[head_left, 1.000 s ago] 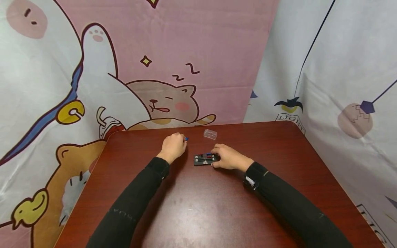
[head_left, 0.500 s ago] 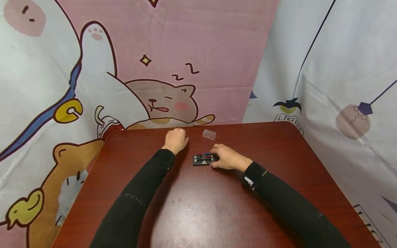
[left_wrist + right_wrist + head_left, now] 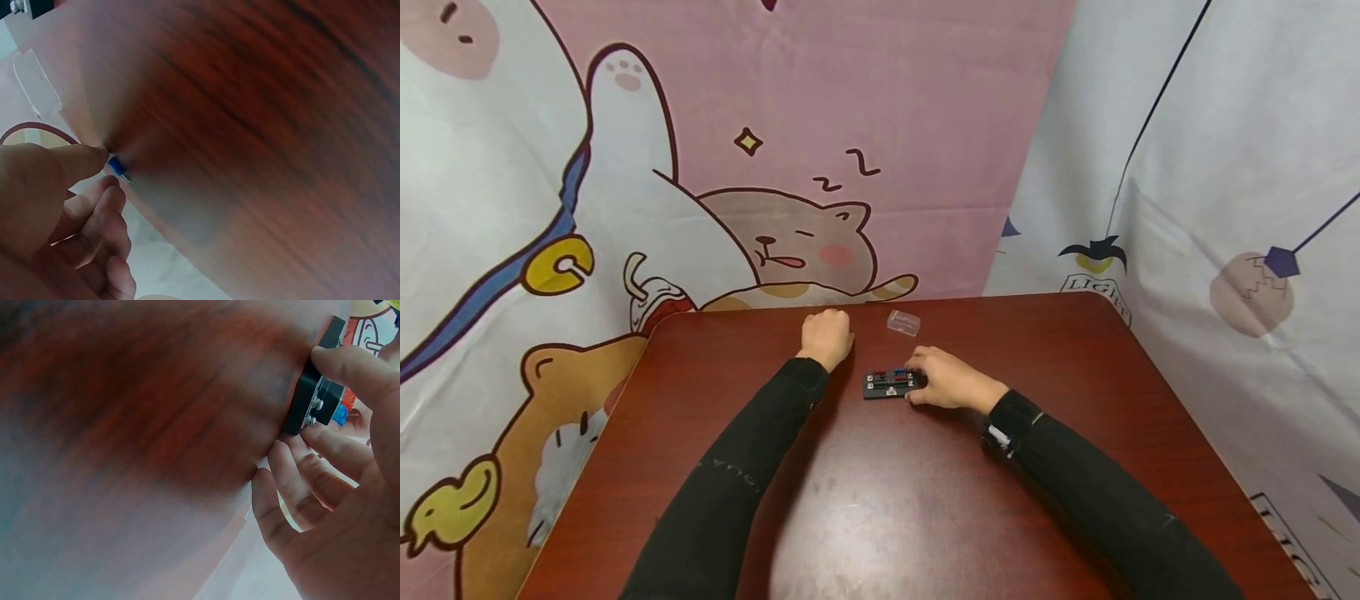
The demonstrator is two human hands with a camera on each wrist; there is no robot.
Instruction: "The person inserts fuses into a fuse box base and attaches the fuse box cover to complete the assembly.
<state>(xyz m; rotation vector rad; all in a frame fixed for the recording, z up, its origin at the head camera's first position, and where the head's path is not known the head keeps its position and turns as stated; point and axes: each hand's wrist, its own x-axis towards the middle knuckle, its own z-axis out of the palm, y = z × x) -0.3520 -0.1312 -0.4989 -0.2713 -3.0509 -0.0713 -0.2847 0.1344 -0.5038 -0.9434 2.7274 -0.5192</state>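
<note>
Near the far edge of the table, my left hand [image 3: 826,337] pinches a small blue blade fuse [image 3: 117,165] with a silver prong. That fuse is out of sight in the head view, behind the fingers. To its right, my right hand [image 3: 951,379] grips the right end of a black fuse block [image 3: 886,384], thumb on the near side and fingers on the far side. The block lies on the table. Red and blue fuses [image 3: 339,414] stand in it, and silver screws [image 3: 317,404] show along it. My right fingers cover part of the block.
A clear plastic cover [image 3: 903,322] lies beyond the fuse block, close to the far edge of the brown table [image 3: 1000,500]. A printed cloth [image 3: 940,150] hangs behind the table and along its sides.
The left hand has moved slightly away and turned, so the blue fuse no longer shows in the head view. My right hand stays on the block. The head view has shifted a little.
</note>
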